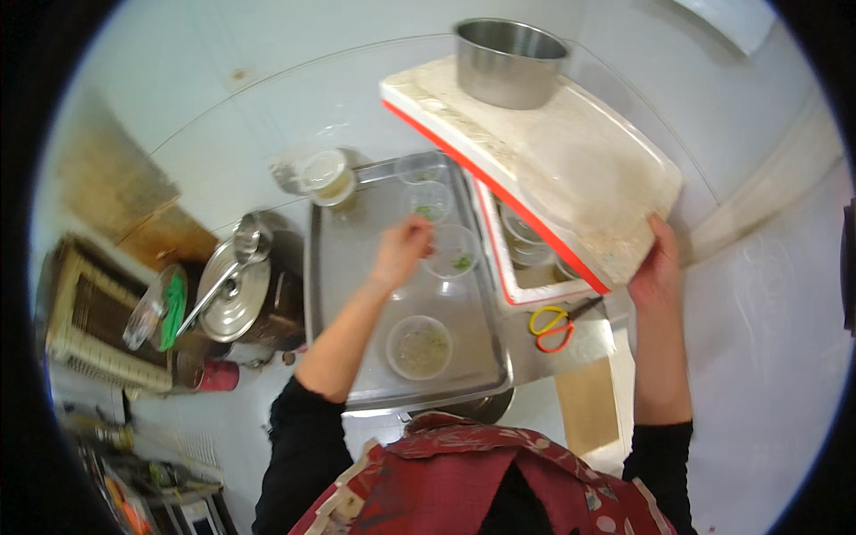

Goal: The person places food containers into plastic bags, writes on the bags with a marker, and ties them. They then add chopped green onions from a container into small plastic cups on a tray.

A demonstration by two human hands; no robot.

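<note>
My right hand (654, 266) grips the near right corner of a white foam box lid (588, 174), which is tilted over a foam box (511, 284). Round clear plastic containers (531, 254) show inside the partly uncovered box. A stainless steel pot (511, 70) stands on the lid's far end. My left hand (403, 253), fingers curled and blurred, is over a metal tray (348, 267), beside a clear plastic cup with chopped greens (453, 253). Whether it holds anything is unclear. A tub of cloudy liquid with greens (420, 348) sits nearer me on the tray.
Two stacked lidded tubs (328, 177) stand at the tray's far left corner. Scissors with yellow and red handles (554, 329) lie in front of the foam box. To the left, a ladle (221, 287) rests across a metal pot lid (235, 304). A wall rises behind the tray.
</note>
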